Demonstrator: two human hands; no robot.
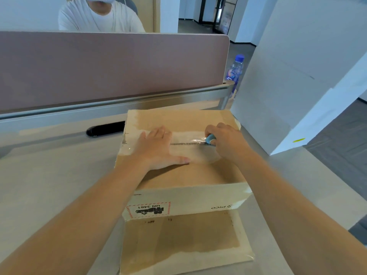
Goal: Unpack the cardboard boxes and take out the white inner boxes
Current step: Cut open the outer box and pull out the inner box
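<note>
We press our flat left hand on the cardboard box while our right hand grips a blue cutter at the taped seam

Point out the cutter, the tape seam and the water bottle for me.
Cutter (210, 139), head view: blue handle showing under the right hand.
Tape seam (187, 143), head view: slit line between the hands.
Water bottle (235, 70), head view: label area below the blue cap.

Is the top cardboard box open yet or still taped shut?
Still shut. The cardboard box has its top flaps flat, with clear tape over the seam; the right hand holds a blue cutter at it.
</note>
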